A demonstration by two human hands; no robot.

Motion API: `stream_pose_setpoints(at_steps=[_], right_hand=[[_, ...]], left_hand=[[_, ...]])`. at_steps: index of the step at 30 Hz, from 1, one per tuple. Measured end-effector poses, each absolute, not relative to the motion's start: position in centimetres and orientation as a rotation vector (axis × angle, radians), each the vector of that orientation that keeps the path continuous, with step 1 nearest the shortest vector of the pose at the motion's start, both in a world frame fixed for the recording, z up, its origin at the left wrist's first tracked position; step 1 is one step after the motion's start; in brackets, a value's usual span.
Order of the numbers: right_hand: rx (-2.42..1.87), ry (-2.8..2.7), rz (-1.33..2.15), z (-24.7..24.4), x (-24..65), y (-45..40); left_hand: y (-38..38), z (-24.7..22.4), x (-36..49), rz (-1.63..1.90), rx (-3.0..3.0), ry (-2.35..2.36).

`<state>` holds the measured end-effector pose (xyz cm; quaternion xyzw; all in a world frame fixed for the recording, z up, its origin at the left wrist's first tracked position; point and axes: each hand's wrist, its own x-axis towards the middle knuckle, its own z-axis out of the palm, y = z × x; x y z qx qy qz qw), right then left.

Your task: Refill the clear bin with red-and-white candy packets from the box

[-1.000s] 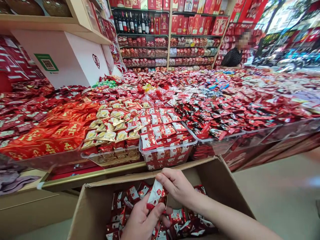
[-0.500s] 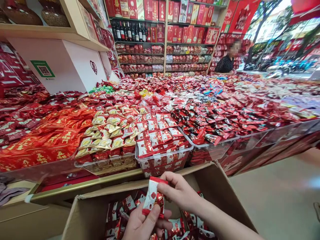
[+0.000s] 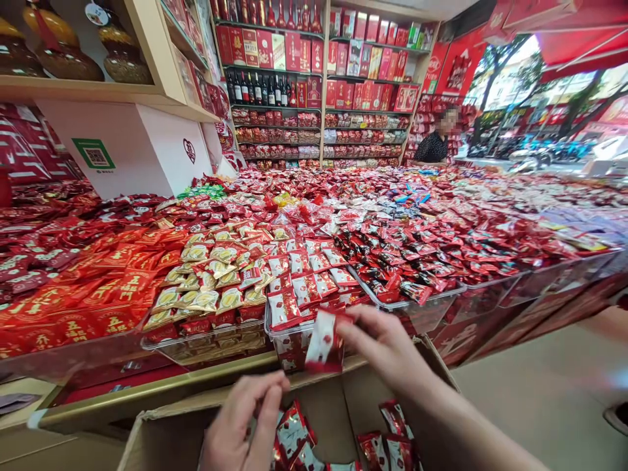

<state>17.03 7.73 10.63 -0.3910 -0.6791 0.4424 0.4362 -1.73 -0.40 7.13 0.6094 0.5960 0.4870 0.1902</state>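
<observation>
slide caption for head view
Right hand holding a red and white rectangular packet near a clear plastic bin of similar packets

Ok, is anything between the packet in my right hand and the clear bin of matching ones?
Nothing visible stands between them. The packet in your right hand shows directly in front of the clear bin; your left hand is apart, lower left. I can't tell whether packet and bin touch.

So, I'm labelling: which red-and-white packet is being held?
The packet pinched in the right hand; other packets lie in the cardboard box or plastic tub.
</observation>
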Motion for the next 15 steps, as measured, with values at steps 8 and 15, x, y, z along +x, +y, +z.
stream_pose_setpoints(at_steps=[8, 15], right_hand=[[-1.234, -2.132, 0.635, 12.9, 15.4, 16.8], [-1.254, -2.214, 0.475, 12.4, 14.1, 16.6]], left_hand=[[8.4, 9.9, -3.2, 1.043, 2.687, 1.726], [8.7, 9.9, -2.7, 0.805, 2.715, 1.769]])
